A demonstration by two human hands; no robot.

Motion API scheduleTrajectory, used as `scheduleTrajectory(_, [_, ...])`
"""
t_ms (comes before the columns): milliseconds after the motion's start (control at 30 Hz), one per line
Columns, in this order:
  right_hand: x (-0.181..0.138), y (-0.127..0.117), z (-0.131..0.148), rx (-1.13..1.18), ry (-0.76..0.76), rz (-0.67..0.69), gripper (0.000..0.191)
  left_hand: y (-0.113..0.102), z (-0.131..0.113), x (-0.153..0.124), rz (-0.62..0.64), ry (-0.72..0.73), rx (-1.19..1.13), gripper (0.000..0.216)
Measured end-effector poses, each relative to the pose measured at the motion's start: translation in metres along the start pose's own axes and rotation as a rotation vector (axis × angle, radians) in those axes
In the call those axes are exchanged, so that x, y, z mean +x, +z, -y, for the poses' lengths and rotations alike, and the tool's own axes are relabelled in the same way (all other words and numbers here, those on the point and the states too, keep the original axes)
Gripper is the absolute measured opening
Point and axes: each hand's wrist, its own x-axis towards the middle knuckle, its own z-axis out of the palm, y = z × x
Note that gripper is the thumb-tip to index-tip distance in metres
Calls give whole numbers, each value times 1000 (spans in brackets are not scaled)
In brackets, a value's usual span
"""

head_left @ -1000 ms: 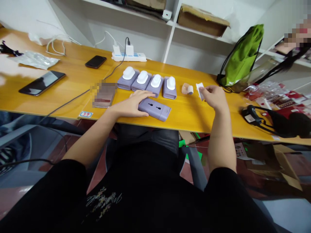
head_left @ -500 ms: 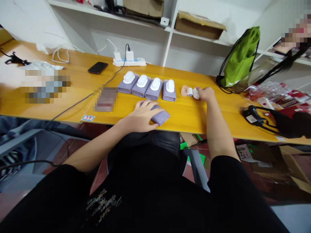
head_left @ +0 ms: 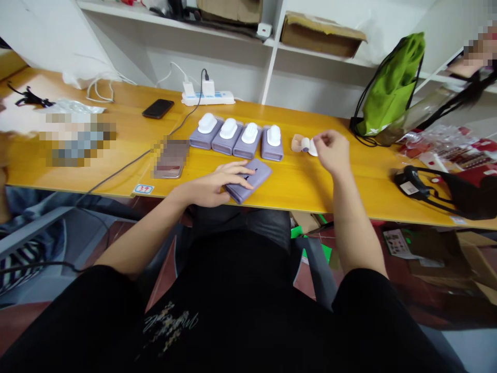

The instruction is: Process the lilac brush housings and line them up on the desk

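Purple case [head_left: 260, 173] under left hand [head_left: 212, 185]

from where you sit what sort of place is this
Probably a shared workroom: a long wooden desk with a numbered label, white shelving behind it, and a power strip with plugged-in chargers.

"What surrounds you?"
"A yellow wooden counter [head_left: 303, 186] before me; white shelves [head_left: 271, 67] rising behind it."
"And beneath?"
"Reddish floor tiles [head_left: 303, 277] under me; a grey chair frame [head_left: 39, 231] to my left; pale glare [head_left: 16, 123] whitening the counter's left end."
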Motion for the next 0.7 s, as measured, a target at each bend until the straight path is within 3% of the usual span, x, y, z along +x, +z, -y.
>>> scheduleTrajectory(100, [-44, 11, 36, 204, -309, 267, 47, 0, -3, -6, -91, -89, 51, 40])
scheduleTrajectory(167, [-64, 20, 51, 277, -488, 465, 67, 2, -2, -6, -124, -150, 109, 53])
scheduleTrajectory(267, [-77, 35, 56, 293, -562, 622, 95, 1, 4, -6, -108, -175, 141, 65])
scheduleTrajectory(400, [-81, 50, 49, 316, -544, 677, 102, -8, 14, -10, -95, -205, 77, 82])
scheduleTrajectory(567, [-88, 54, 45, 288, -543, 634, 92, -14, 23, -18, -154, -286, 14, 108])
scheduleTrajectory(700, [-92, 49, 39, 315, -505, 632, 89, -12, 32, -23, -182, -373, -19, 108])
